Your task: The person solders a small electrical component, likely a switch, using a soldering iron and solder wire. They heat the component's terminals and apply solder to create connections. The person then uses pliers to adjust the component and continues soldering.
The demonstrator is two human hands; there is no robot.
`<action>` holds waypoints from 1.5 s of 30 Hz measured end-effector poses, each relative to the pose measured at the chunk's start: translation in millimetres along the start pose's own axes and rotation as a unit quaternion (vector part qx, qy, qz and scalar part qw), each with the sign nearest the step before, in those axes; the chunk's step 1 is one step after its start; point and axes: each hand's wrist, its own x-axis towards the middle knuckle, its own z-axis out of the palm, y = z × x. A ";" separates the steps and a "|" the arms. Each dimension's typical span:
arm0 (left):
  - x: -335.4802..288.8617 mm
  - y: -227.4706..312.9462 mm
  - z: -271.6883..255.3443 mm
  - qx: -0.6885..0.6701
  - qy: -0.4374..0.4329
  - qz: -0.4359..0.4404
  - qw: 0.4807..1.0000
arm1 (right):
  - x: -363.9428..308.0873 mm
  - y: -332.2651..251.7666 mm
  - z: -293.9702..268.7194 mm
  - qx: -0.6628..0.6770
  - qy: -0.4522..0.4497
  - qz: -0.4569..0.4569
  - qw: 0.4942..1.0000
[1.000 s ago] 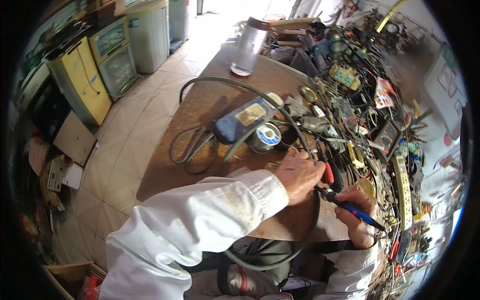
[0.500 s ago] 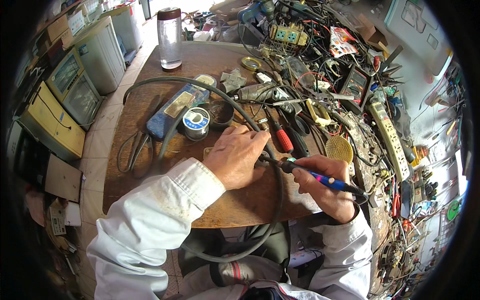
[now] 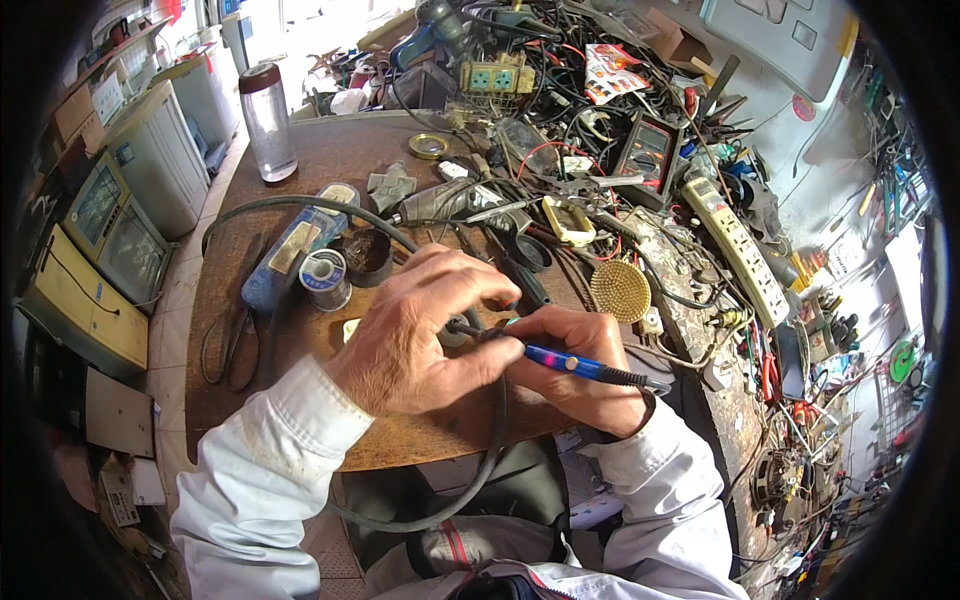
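Observation:
My right hand (image 3: pixel 585 375) grips a blue soldering iron (image 3: pixel 575 362) with a black ribbed cord end. My left hand (image 3: pixel 415 325) is curved around the iron's front end, thumb and fingers apart. Its thumb comes close to the right fingertips and partly covers the iron's dark shaft. A thick black cable (image 3: pixel 470 490) loops over the table, passes behind my hands and hangs past the near edge. Beyond my left hand stand a solder spool (image 3: pixel 326 282) and a round dark tin (image 3: pixel 366 257). Small parts beneath my hands are hidden.
A blue case (image 3: pixel 290 255) and scissor-like hand tools (image 3: pixel 238 345) lie left on the wooden table (image 3: pixel 330 155). A bottle (image 3: pixel 268 130) stands far left. Rightward are a perforated yellowish disc (image 3: pixel 620 292), a multimeter (image 3: pixel 648 155), a power strip (image 3: pixel 738 250) and tangled wires.
My left hand has lifted and turned, its thumb and fingers now spread around the iron's front. My right hand has come left with the iron, and the view has shifted.

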 end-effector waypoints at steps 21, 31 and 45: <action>3.5 22.3 37.1 -0.108 0.018 0.007 0.994 | -3.0 1.2 -7.4 -0.025 -0.024 -0.011 0.999; 4.5 16.9 22.7 -0.091 0.059 -0.009 0.994 | 5.1 -8.6 7.0 0.043 0.013 -0.035 0.998; -24.6 -30.4 -10.6 0.183 -0.113 -0.138 0.967 | 3.1 -24.8 -2.6 -0.003 0.007 0.127 0.992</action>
